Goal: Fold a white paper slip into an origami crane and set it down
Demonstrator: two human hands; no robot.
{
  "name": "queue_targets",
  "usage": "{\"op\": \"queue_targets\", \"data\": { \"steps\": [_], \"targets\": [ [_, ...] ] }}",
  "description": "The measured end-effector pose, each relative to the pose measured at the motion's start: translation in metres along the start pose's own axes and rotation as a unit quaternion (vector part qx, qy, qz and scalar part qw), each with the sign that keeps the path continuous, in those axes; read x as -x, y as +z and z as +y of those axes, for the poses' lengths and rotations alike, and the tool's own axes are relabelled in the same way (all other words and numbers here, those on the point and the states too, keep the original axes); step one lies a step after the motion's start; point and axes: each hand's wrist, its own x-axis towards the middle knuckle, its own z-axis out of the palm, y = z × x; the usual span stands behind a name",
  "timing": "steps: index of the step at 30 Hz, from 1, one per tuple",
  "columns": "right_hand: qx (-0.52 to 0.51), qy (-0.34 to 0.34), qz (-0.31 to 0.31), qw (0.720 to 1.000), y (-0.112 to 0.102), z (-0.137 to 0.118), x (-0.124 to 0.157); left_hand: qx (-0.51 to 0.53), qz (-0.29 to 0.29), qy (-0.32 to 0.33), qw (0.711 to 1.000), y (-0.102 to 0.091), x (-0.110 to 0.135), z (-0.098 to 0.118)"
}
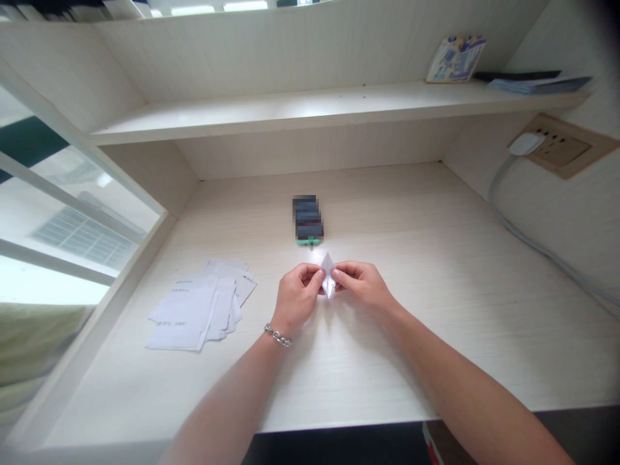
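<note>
White folded paper diamond (328,276) pinched between fingers (316,280)

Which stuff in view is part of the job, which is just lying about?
In use:
folded paper, between left hand and right hand
loose sheets, probably: also white paper

Lying about, seemingly:
dark object, pixelated, role unclear
plug and cable
colourful pack on shelf

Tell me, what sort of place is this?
Probably a study nook, perhaps in a dormitory or home, though the room itself is barely shown. A pale desktop sits beneath a built-in shelf, with a wall socket at the right.
</note>
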Motion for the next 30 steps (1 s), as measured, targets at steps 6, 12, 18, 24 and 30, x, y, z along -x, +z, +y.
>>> {"op": "queue_targets", "data": {
  "steps": [6,12,18,24,30],
  "targets": [
    [0.003,0.0,-0.004,1.0,0.0008,0.002,0.0005,0.052,-0.023,-0.031,0.998,0.0009,-0.0013,-0.0001],
    [0.054,-0.016,0.022,0.998,-0.0013,0.0015,-0.0001,0.067,-0.054,-0.066,0.994,-0.0002,-0.0008,0.0004],
    [0.048,-0.025,0.029,0.998,-0.0036,-0.001,0.0018,0.069,-0.097,-0.083,0.989,-0.0014,0.0003,-0.0028],
    [0.031,-0.016,0.045,0.998,-0.0021,-0.0031,0.0021,0.064,-0.112,-0.111,0.985,0.0002,0.0004,-0.001],
    [0.025,-0.011,0.075,0.997,-0.0015,-0.0036,0.0018,0.056,-0.141,-0.107,0.983,0.0007,0.0016,0.0013]
  ]
}}
